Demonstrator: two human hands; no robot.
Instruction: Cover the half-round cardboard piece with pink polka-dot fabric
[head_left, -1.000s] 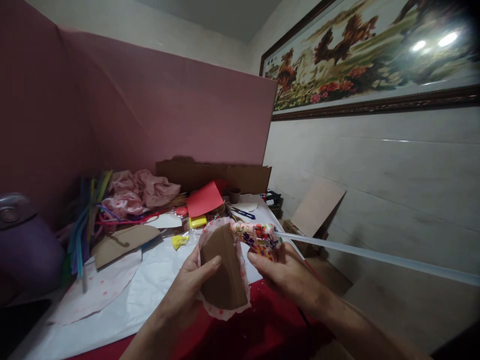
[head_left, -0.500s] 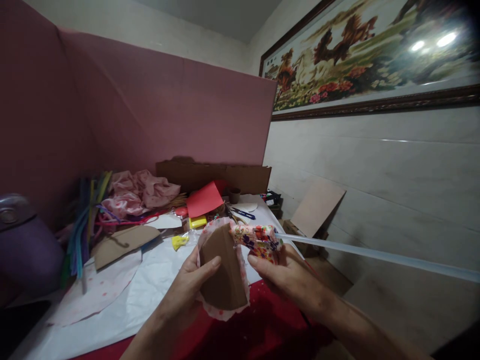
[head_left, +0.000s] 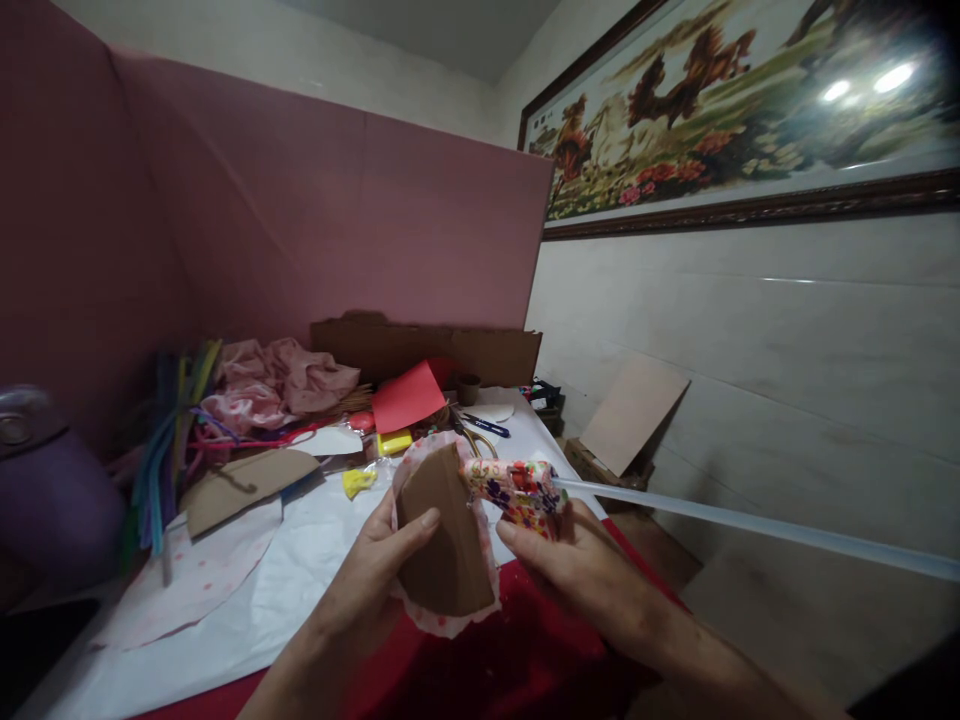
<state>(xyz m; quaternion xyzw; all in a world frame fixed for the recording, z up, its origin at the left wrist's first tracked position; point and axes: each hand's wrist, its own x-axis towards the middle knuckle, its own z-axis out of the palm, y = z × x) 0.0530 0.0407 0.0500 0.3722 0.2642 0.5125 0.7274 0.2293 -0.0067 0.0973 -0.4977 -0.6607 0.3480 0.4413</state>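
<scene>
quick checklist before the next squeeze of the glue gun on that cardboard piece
1. Left hand grips the cardboard piece: ok.
2. Right hand holds the glue gun: ok.
3. The gun's tip appears to meet the top corner of the cardboard piece: ok.
4. Glue stick loaded, with a long length out the back: ok.
5. Left thumb on the cardboard's face, below and apart from the tip: ok.
6. Glue flowing at the tip, and pink fabric edge stuck down: cannot tell.
</scene>
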